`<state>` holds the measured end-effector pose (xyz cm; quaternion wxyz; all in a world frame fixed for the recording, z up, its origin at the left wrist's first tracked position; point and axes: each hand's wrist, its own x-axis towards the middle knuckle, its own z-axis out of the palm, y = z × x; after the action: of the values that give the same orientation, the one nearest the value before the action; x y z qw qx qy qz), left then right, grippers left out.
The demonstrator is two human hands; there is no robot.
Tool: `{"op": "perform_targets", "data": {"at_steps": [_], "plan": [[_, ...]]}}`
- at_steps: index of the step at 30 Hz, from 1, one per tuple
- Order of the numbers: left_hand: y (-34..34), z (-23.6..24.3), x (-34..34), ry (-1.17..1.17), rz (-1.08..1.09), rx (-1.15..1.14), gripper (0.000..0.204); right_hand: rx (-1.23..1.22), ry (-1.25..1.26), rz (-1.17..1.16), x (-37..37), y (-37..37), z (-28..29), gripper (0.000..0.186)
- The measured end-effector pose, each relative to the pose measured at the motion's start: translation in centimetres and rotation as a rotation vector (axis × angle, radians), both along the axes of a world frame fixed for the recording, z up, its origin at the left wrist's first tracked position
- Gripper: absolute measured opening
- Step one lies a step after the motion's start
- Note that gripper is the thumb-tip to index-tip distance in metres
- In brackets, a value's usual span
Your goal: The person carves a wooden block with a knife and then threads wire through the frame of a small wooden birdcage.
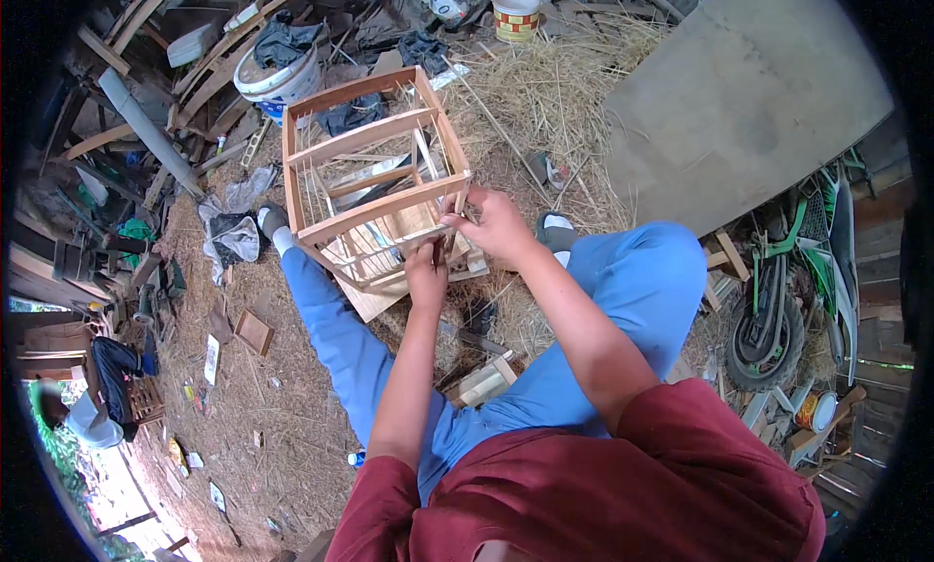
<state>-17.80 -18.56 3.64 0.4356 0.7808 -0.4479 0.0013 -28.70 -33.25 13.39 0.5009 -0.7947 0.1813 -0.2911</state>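
Observation:
A wooden frame cage (375, 131) with thin vertical rods stands tilted between my legs, on a plywood board. My left hand (425, 266) is curled near the lower front bar, closed on a small dark thing too hidden to name. My right hand (484, 226) is just above it at the cage's front right corner, its fingers bent and gripping the wood of the frame.
Straw covers the ground. A white bucket (274, 85), a patterned tub (516, 27) and scrap wood lie behind the cage. A grey sheet (739, 105) and green bike (798, 260) are at right. A person (112, 387) sits at far left; a wooden tray (254, 331) lies nearer.

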Motion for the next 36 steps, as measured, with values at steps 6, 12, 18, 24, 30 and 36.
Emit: {"op": "perform_targets", "data": {"at_steps": [6,12,18,24,30,36], "plan": [[-0.1,0.3,0.7,-0.061,0.003,0.091,0.030,-0.076,-0.019,-0.041,0.4,0.0,-0.7,0.023],[-0.1,-0.1,1.0,-0.082,-0.081,0.111,0.024,-0.127,0.028,-0.055,0.2,-0.2,-2.2,0.024],[0.4,0.0,0.9,-0.050,-0.057,0.132,0.020,0.003,-0.055,-0.022,0.1,0.5,-1.5,0.022],[0.6,0.6,0.9,-0.038,-0.081,0.056,0.019,0.153,-0.093,-0.023,-0.2,0.6,0.5,0.028],[0.6,-0.5,1.1,-0.062,-0.074,0.142,0.021,0.011,-0.018,-0.029,-0.5,0.3,0.3,0.028],[0.6,-0.8,1.2,-0.007,-0.078,0.069,0.026,0.007,0.002,-0.041,-0.1,0.5,0.1,0.025]]}}
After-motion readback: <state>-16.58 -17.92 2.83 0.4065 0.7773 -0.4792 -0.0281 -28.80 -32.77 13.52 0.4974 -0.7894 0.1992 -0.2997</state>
